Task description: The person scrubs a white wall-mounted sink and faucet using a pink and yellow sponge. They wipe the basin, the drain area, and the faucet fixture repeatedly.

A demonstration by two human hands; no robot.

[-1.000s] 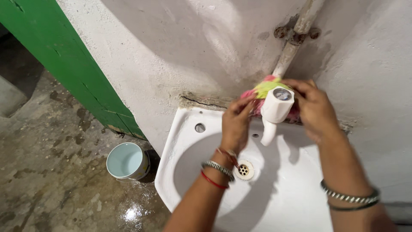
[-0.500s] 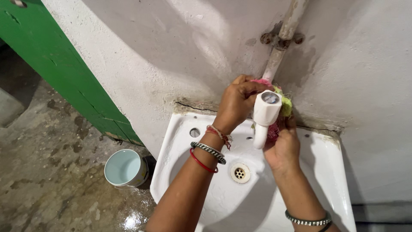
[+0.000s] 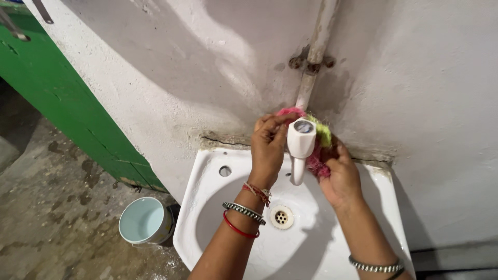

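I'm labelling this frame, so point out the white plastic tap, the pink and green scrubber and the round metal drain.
white plastic tap (image 3: 300, 139), head view, body
pink and green scrubber (image 3: 324, 136), head view, green part
round metal drain (image 3: 280, 217), head view, centre

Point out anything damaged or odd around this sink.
A crack runs along the wall just above the sink, with crumbled plaster beside it. The pipe clamp looks rusty. A spare hole in the sink rim sits unused. The floor is stained and wet.

we see a pale blue bucket (image 3: 142, 222) on the wet floor (image 3: 57, 207). a green door (image 3: 67, 109) stands beside the white wall (image 3: 171, 78).
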